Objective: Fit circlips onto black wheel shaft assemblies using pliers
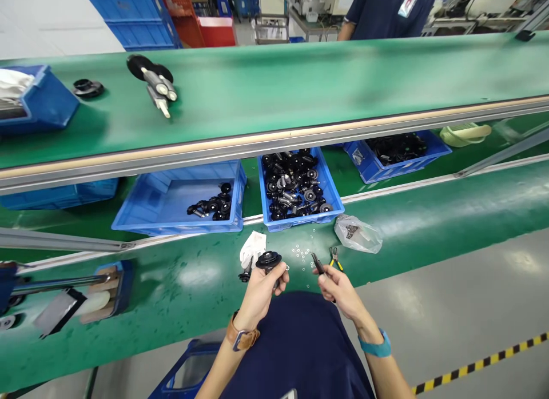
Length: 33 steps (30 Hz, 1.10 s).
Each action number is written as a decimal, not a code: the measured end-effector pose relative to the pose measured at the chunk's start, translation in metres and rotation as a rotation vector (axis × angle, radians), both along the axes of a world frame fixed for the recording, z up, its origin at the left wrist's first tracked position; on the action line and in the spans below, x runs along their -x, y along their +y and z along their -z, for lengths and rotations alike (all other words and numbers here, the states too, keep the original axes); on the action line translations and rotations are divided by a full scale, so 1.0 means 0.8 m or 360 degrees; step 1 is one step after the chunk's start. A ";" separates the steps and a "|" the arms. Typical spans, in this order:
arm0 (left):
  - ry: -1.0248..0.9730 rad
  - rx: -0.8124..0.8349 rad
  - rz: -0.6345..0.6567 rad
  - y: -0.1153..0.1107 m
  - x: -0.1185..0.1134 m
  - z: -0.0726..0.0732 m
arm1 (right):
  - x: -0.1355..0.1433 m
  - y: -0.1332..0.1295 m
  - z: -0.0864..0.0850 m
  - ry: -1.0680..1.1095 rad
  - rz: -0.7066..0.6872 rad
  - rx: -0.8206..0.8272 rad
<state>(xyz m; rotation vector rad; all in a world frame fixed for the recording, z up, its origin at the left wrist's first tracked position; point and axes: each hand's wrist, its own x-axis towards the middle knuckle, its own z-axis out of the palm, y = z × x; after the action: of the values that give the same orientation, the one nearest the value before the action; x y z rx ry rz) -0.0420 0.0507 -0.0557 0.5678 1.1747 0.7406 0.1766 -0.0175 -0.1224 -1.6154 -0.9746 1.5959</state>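
Observation:
My left hand (266, 286) is closed around a black part with a round, stepped flange (269, 259), flange uppermost. My right hand (339, 287) grips a slim black-handled tool (318, 265) whose narrow tip points up and to the left; its exact kind is not clear. Between the two hands, small white rings (302, 252) are scattered on the green bench. Just beyond my right hand lie pliers (335, 258) with yellow and black handles. A white cloth or glove (253, 247) lies behind my left hand, with another black part (245, 275) beside it.
A blue bin (337, 211) full of black parts stands ahead, beside a partly filled blue bin (171, 224). A clear plastic bag (364, 236) holds small pieces. A raised green shelf (300, 84) crosses above the bins. Across it stands a person (381, 13). A press-like fixture (107, 290) sits left.

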 end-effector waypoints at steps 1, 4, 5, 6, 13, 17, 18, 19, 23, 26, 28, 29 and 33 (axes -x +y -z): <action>0.0008 -0.0003 -0.0005 0.000 -0.001 -0.001 | 0.009 0.001 -0.013 -0.0001 -0.0055 -0.0053; 0.0033 -0.0024 -0.0041 -0.002 -0.001 -0.003 | 0.030 0.004 -0.049 -0.0305 -0.0286 -0.0375; 0.0049 -0.0035 -0.0056 -0.003 0.000 -0.003 | 0.034 0.004 -0.058 -0.0471 -0.0362 -0.0507; 0.0068 -0.0049 -0.0067 -0.004 0.000 -0.003 | 0.038 0.005 -0.065 -0.0640 -0.0424 -0.0626; 0.0143 -0.0102 -0.0083 -0.005 0.006 -0.002 | 0.053 0.005 -0.075 -0.1360 -0.0611 -0.0923; 0.0131 -0.0100 -0.0075 -0.006 0.006 -0.001 | 0.055 0.006 -0.070 -0.1450 -0.0625 -0.0935; 0.0127 -0.0104 -0.0074 -0.006 0.006 0.000 | 0.056 0.006 -0.070 -0.1453 -0.0624 -0.0940; 0.0122 -0.0108 -0.0074 -0.005 0.005 0.000 | 0.056 0.006 -0.069 -0.1453 -0.0625 -0.0942; 0.0107 -0.0114 -0.0065 -0.005 0.004 -0.001 | 0.055 0.005 -0.068 -0.1462 -0.0622 -0.0946; 0.0108 -0.0109 -0.0058 -0.005 0.004 -0.001 | 0.054 0.005 -0.067 -0.1472 -0.0621 -0.0950; 0.0102 -0.0100 -0.0056 -0.006 0.005 -0.001 | 0.054 0.005 -0.066 -0.1479 -0.0630 -0.0945; 0.0095 -0.0092 -0.0056 -0.006 0.005 0.000 | 0.055 0.006 -0.066 -0.1483 -0.0630 -0.0942; 0.0053 -0.0049 -0.0054 -0.005 0.005 -0.001 | 0.055 0.005 -0.065 -0.1481 -0.0611 -0.0951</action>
<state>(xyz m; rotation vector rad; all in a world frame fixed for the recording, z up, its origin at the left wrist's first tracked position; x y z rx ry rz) -0.0463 0.0466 -0.0546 0.5888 1.2083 0.7817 0.1323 -0.0136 -0.0704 -1.7635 -2.0944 0.5434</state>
